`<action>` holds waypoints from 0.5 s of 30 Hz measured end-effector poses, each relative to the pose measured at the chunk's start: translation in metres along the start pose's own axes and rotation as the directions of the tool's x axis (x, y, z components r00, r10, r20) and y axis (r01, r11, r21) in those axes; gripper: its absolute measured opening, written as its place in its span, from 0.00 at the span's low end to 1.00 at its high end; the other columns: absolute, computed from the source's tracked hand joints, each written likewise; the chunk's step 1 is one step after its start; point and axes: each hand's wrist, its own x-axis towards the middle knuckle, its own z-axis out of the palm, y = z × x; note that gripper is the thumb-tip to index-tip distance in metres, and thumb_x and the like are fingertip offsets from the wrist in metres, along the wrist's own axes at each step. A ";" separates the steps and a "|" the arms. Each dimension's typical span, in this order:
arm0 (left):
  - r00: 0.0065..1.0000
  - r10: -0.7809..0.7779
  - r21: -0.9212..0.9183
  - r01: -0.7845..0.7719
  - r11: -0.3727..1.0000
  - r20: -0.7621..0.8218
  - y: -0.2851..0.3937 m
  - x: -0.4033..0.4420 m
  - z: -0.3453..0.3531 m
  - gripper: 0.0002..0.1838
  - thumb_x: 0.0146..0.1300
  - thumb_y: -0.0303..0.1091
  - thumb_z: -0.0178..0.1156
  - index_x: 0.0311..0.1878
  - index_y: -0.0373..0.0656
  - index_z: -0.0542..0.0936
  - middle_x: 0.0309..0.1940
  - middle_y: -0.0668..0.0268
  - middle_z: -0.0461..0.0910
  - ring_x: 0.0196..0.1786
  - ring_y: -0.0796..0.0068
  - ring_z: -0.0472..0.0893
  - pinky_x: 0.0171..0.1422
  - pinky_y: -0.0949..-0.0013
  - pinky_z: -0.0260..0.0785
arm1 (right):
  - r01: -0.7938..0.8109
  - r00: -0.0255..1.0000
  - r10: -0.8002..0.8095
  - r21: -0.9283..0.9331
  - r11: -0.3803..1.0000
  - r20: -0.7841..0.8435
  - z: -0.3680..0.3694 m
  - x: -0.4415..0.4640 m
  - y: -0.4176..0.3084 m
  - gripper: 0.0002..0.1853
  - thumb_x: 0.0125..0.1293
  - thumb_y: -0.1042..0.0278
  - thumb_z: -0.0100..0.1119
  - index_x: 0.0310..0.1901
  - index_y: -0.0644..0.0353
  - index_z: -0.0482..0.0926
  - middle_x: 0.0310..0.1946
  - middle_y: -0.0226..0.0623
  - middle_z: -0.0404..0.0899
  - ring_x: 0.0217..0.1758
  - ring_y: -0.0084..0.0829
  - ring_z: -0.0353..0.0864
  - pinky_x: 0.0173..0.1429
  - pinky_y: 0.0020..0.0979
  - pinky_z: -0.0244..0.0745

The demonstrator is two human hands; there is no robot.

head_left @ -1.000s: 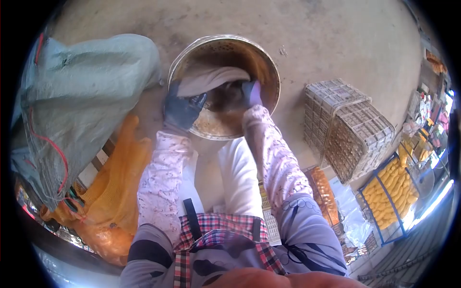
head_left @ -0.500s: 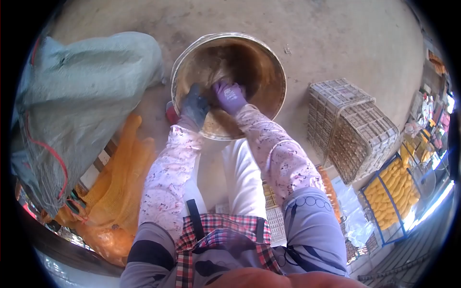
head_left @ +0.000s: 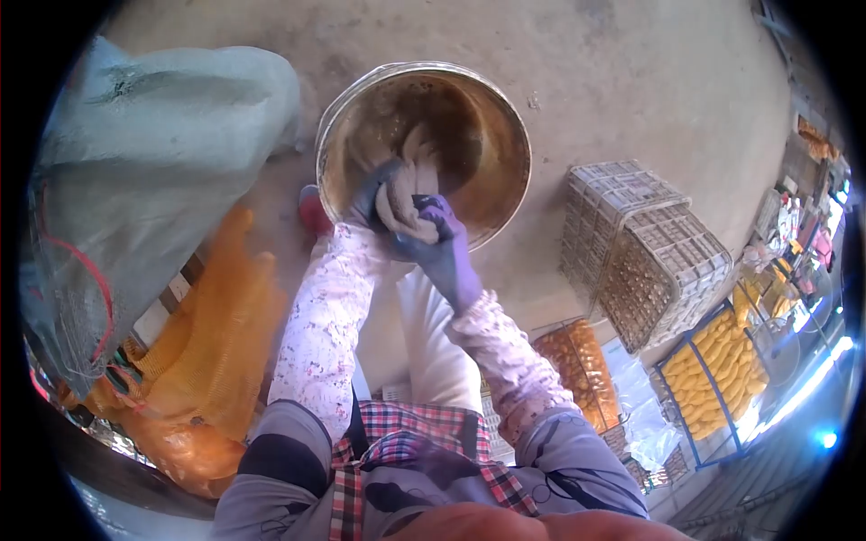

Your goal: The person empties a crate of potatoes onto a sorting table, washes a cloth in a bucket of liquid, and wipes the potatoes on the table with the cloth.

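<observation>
A wide metal bucket (head_left: 505, 171) with a stained brown inside stands on the floor in front of me. Over its near part, a wet-looking greyish-beige cloth (head_left: 397, 200) is bunched up, one end hanging down into the bucket. My left hand (head_left: 368, 194), in a dark glove, grips the cloth from the left side. On the other side, my right hand (head_left: 442, 243), in a purple glove with dark fingers, is closed on the cloth's near end. Some fingertips are hidden by the folds.
To the left lies a large grey-green sack (head_left: 171, 126), with orange mesh bags (head_left: 203, 334) below it. Stacked plastic crates (head_left: 645, 248) stand to the right. Beyond them are a bag of orange-brown goods (head_left: 582, 365) and a rack of yellow bundles (head_left: 717, 374).
Both hands were down inside the bucket. Now they are higher and closer to me, with the cloth lifted into view between them. My right hand has turned and moved nearer.
</observation>
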 end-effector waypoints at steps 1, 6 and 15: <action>0.944 0.129 -0.222 -0.061 0.973 0.304 -0.028 0.006 -0.001 0.27 0.64 0.39 0.56 0.66 0.42 0.65 0.62 0.63 0.68 0.59 0.68 0.71 0.65 0.69 0.63 | 0.135 0.991 -0.136 -0.224 0.965 0.011 0.000 0.012 0.004 0.07 0.61 0.69 0.57 0.39 0.61 0.73 0.38 0.34 0.72 0.38 0.28 0.74 0.44 0.29 0.72; 0.993 0.030 -0.112 -0.017 0.994 0.115 -0.017 -0.021 0.006 0.26 0.63 0.33 0.57 0.63 0.40 0.67 0.58 0.61 0.72 0.56 0.68 0.73 0.60 0.72 0.65 | -0.442 0.810 0.569 0.488 0.753 -0.144 -0.013 0.073 0.058 0.12 0.60 0.78 0.57 0.46 0.61 0.72 0.36 0.38 0.75 0.38 0.31 0.75 0.46 0.31 0.71; 0.972 0.045 0.361 0.044 0.932 -0.233 -0.009 -0.028 -0.036 0.21 0.69 0.46 0.49 0.56 0.40 0.72 0.45 0.65 0.78 0.48 0.74 0.77 0.49 0.70 0.72 | -0.118 0.942 0.145 0.105 0.987 -0.304 0.007 0.048 0.027 0.16 0.53 0.68 0.66 0.42 0.60 0.74 0.35 0.39 0.74 0.39 0.32 0.74 0.45 0.29 0.69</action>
